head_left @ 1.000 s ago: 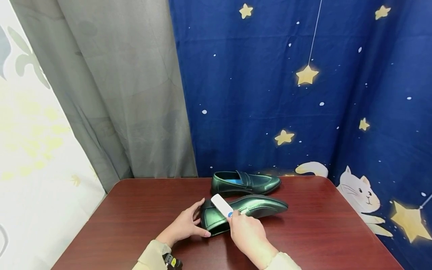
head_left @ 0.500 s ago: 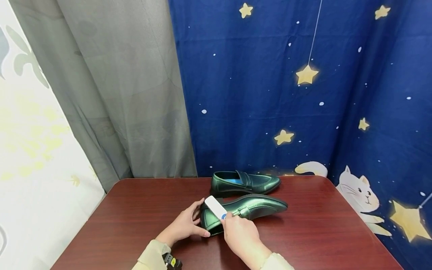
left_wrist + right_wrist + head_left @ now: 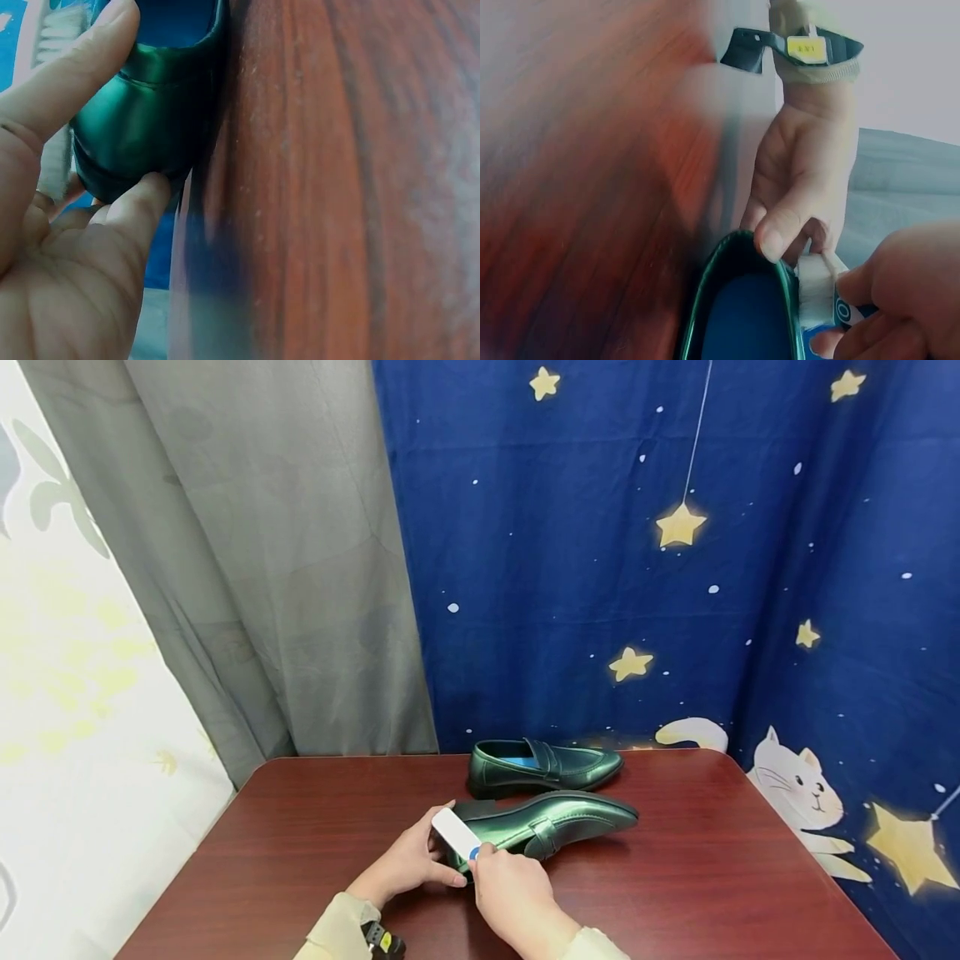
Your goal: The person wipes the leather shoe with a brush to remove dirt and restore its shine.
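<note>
A shiny green loafer (image 3: 585, 822) lies on its side on the table, opening toward me. My left hand (image 3: 408, 864) grips its heel, with the thumb at the opening's rim and a finger on the back, as the left wrist view shows on the heel (image 3: 139, 124). In my right hand (image 3: 516, 893) is a white brush (image 3: 456, 833), pinched near its blue-marked end. Its pale bristles (image 3: 815, 291) press against the upper side of the heel, close to my left fingers. The blue insole (image 3: 746, 322) shows inside the shoe.
The matching green loafer (image 3: 581, 768) stands upright behind, near the far edge of the red-brown table (image 3: 315, 810). Grey curtain (image 3: 300, 568) and blue star-patterned curtain (image 3: 540, 543) hang beyond that edge. A black strap (image 3: 384, 941) sits at my left wrist.
My right hand has slid the brush left and toward me along the shoe, from its middle to the heel. The left hand and both loafers stay in place.
</note>
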`<action>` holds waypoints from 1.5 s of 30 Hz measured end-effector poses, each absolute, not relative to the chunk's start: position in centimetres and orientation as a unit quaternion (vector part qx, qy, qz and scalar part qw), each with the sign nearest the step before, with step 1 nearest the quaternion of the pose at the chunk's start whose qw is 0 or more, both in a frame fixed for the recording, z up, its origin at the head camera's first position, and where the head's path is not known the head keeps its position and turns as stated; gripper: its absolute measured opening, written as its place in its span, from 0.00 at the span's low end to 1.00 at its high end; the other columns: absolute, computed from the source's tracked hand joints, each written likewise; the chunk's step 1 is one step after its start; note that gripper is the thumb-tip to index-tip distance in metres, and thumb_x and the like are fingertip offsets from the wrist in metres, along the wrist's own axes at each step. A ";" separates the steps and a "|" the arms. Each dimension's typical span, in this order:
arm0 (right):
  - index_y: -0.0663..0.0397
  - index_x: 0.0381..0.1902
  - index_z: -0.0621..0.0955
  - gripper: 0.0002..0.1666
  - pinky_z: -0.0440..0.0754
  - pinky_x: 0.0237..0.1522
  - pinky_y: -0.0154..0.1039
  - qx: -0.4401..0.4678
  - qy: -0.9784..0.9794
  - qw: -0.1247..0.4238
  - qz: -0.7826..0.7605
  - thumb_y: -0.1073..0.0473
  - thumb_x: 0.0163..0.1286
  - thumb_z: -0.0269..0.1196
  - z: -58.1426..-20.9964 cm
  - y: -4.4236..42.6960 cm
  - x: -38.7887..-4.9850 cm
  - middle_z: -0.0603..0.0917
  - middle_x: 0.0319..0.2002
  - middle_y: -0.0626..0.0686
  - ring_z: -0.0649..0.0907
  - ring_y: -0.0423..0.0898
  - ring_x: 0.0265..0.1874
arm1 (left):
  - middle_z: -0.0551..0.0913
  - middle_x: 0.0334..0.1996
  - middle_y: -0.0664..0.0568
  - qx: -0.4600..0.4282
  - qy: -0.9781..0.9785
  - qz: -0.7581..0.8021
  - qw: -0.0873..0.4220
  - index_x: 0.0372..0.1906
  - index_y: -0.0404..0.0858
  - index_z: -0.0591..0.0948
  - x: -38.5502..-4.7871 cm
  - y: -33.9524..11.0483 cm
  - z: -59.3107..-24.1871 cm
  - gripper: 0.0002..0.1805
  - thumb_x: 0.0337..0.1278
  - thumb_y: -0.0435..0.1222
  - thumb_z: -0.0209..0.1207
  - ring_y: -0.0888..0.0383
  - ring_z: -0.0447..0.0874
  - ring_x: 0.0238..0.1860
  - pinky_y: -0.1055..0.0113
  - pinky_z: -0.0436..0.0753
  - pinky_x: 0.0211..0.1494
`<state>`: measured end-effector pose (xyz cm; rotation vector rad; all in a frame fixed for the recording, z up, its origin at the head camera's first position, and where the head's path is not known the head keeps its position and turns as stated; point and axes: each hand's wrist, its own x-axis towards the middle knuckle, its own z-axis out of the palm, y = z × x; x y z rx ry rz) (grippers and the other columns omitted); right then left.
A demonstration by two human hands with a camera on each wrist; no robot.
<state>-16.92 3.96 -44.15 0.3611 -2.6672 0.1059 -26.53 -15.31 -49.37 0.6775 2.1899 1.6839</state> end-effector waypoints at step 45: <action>0.52 0.30 0.78 0.20 0.76 0.19 0.48 0.056 -0.988 0.131 0.057 0.43 0.71 0.62 -42.7 3.9 -17.1 0.84 0.22 0.52 0.83 0.52 0.20 | 0.53 0.80 0.37 0.233 0.759 0.589 0.150 0.77 0.35 0.55 -26.7 -15.4 -49.3 0.61 0.37 0.29 0.80 0.39 0.47 0.80 0.45 0.72 0.69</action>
